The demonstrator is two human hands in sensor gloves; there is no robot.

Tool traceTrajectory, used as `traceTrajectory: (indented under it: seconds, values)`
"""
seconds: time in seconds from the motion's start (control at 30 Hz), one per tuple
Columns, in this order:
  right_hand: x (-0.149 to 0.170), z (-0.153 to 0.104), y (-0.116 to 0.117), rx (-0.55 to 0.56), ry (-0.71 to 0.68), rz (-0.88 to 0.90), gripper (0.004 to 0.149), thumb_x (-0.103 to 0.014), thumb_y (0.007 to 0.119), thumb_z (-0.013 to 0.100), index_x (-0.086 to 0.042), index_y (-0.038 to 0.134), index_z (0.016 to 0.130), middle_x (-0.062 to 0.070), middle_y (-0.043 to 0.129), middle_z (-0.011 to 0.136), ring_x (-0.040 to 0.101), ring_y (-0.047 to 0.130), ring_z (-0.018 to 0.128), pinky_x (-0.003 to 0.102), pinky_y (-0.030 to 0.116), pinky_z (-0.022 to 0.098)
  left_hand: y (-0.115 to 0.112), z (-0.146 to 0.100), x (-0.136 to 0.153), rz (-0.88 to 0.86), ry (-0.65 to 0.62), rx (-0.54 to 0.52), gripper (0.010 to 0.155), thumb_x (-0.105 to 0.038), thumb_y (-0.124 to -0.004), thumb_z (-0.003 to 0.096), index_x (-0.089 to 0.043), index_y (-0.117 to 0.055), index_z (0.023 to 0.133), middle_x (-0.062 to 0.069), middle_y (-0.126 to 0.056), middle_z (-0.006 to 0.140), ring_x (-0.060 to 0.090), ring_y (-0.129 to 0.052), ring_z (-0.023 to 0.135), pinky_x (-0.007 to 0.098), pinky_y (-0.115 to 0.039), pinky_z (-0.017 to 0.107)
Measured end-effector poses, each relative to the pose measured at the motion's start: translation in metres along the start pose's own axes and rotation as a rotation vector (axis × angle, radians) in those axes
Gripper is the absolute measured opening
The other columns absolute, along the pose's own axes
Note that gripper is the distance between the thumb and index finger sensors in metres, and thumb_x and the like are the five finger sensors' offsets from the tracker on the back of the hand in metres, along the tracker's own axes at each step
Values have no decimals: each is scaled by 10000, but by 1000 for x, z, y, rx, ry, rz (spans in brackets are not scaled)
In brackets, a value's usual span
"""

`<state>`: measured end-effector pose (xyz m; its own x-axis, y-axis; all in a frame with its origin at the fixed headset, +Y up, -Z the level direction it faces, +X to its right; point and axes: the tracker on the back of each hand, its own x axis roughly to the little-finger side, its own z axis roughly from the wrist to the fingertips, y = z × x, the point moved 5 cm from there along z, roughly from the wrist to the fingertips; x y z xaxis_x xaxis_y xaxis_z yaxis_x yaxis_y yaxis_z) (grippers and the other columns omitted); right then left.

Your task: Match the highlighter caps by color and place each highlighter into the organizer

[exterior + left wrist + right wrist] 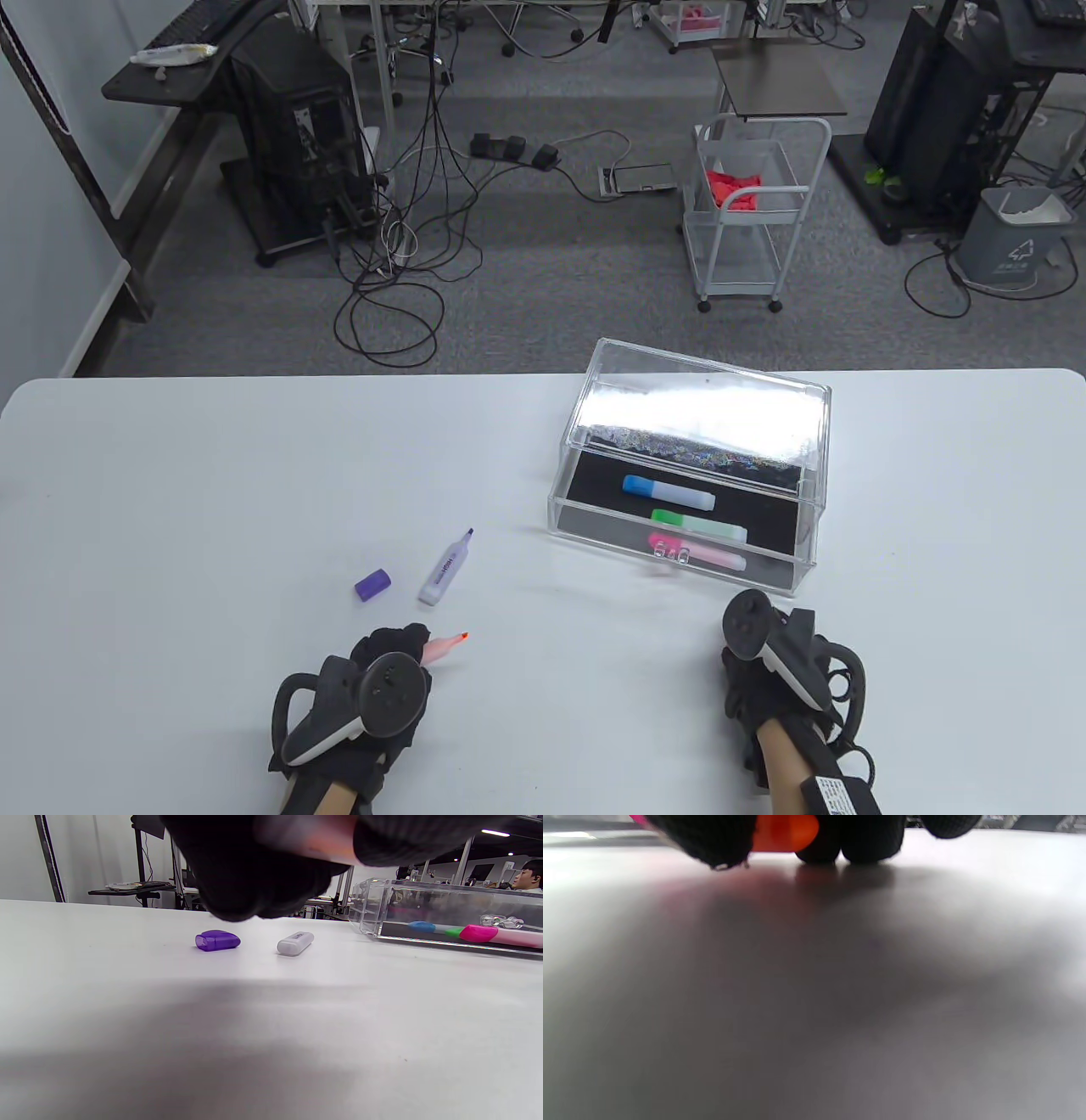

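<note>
Highlighters sit in two places. Three lie side by side in the clear organizer (814, 509) on the right part of the white table (170, 475): a blue highlighter (668, 492) at the back, a green highlighter (698, 525) in the middle and a pink highlighter (696, 549) at the front. All three have their caps on. The box lid is tipped up at the back.

An orange highlighter (445, 647) has no cap. The left hand (373, 688) grips its body with curled fingers, and its orange tip pokes out to the right, above the table.

The right hand (764, 671) is near the front of the box. Its fingers (869, 836) are curled round an orange cap (785, 832), right down at the table top.

A purple highlighter (445, 569) lies on the table with its tip bare, pointing away from the person. The purple cap (372, 585) lies just beside it, to its left, not touching it. Both are just beyond the left hand.
</note>
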<state>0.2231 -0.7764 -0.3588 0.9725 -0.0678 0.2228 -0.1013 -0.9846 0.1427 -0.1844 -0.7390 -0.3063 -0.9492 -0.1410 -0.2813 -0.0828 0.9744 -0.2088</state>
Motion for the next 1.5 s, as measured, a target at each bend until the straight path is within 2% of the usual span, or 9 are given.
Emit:
traceTrajectory:
  seconds: [0.17, 0.27, 0.43, 0.53, 0.6, 0.8, 1.0, 1.5]
  values:
    - [-15, -4, -8, 25, -74, 39, 555, -341, 736, 439, -208, 585, 956, 121, 756, 943, 341, 811, 852, 648, 604, 653, 0, 0, -2, -4, -10, -7, 631, -437, -588, 622, -155, -397, 1153, 120, -588, 1082, 217, -887, 786, 347, -861, 603]
    - [-29, -9, -12, 19, -150, 132, 548, -354, 714, 441, -237, 592, 963, 121, 756, 930, 332, 820, 831, 639, 626, 639, 0, 0, -4, -24, -37, -11, 628, -436, -585, 623, -158, -401, 1155, 100, -590, 1084, 220, -886, 786, 350, -858, 605]
    - [-54, -17, -8, -91, -275, 334, 529, -375, 696, 447, -284, 629, 964, 132, 744, 909, 366, 818, 825, 657, 633, 621, 0, 0, -11, -45, -82, -28, 623, -437, -588, 622, -169, -415, 1157, 98, -601, 1083, 216, -890, 783, 349, -859, 605]
    - [-68, -23, -8, -99, -343, 358, 520, -389, 699, 444, -310, 648, 955, 117, 744, 886, 356, 823, 814, 650, 641, 614, -1, 0, -15, -48, -105, -27, 618, -433, -587, 623, -176, -422, 1159, 97, -604, 1084, 215, -890, 785, 351, -859, 607]
    - [-81, -28, -6, -122, -418, 371, 520, -394, 713, 444, -312, 653, 953, 109, 746, 880, 342, 823, 808, 642, 641, 614, -1, 0, -20, -51, -125, -25, 613, -430, -587, 623, -183, -428, 1161, 97, -605, 1088, 219, -889, 790, 353, -859, 611]
    - [-104, -42, -4, -121, -507, 460, 505, -394, 771, 432, -321, 715, 928, 94, 802, 860, 317, 864, 772, 615, 665, 599, 1, -2, -33, -67, -201, -58, 594, -420, -596, 618, -207, -475, 1160, 83, -633, 1090, 223, -896, 795, 360, -862, 617]
    - [-127, -58, -11, -132, -618, 667, 512, -387, 730, 438, -267, 723, 936, 111, 818, 828, 323, 873, 728, 608, 677, 567, 8, -8, -49, -92, -275, -100, 587, -415, -595, 615, -210, -492, 1156, 81, -648, 1084, 219, -901, 792, 360, -868, 615]
    - [-152, -77, -11, -180, -760, 686, 559, -391, 677, 452, -201, 621, 974, 111, 762, 837, 323, 820, 729, 595, 653, 559, 6, -10, -72, -94, -363, -96, 582, -420, -585, 615, -206, -492, 1148, 76, -647, 1078, 214, -898, 791, 359, -863, 619]
